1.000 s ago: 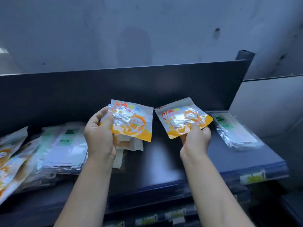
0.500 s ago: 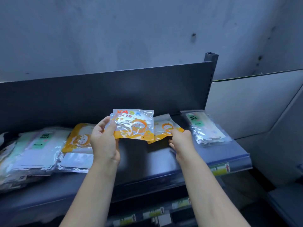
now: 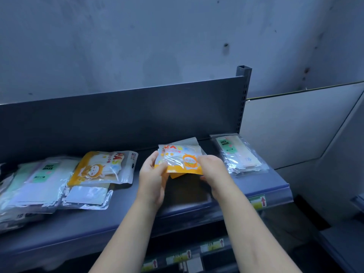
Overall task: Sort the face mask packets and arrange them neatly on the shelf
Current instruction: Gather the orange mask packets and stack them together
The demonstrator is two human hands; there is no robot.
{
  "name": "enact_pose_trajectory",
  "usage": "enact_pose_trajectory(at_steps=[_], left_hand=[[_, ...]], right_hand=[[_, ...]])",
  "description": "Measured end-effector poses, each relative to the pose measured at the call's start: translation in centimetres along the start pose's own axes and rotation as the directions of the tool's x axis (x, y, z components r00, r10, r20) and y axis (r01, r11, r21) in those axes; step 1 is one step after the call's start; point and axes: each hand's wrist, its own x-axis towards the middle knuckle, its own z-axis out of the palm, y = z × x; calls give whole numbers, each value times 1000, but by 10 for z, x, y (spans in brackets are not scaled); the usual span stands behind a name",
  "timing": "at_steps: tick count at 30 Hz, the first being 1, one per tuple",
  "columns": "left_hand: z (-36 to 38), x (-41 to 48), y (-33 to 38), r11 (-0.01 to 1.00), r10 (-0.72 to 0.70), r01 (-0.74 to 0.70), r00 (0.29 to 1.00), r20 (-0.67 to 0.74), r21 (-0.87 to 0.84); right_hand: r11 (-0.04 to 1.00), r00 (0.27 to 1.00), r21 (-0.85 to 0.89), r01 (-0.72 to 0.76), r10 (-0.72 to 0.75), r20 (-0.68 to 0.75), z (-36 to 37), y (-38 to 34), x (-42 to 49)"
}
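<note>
Two orange cartoon mask packets (image 3: 178,158) are stacked one over the other just above the dark shelf (image 3: 197,205). My left hand (image 3: 152,180) grips their left edge, thumb on top. My right hand (image 3: 211,168) grips their right edge. A corner of the lower packet sticks out at the back and at the bottom. Another orange packet (image 3: 102,167) lies flat further left. A stack of green-labelled clear "FACE MASK" packets (image 3: 239,154) sits at the shelf's right end.
A loose pile of green-labelled packets (image 3: 39,186) and a clear packet (image 3: 88,197) cover the shelf's left part. The shelf's back panel (image 3: 137,119) and an upright post (image 3: 244,99) stand behind. A lower shelf edge with price tags (image 3: 177,257) runs below.
My hands have come together, and the two orange packets that were held apart now overlap in a stack. The view has shifted left and back.
</note>
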Motion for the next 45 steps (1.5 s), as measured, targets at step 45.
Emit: enact_pose_trajectory(at_steps=[45], left_hand=[[16, 21, -19, 132, 188, -303, 942, 276, 944]], right_hand=[[471, 891, -809, 352, -434, 135, 14, 5, 42]])
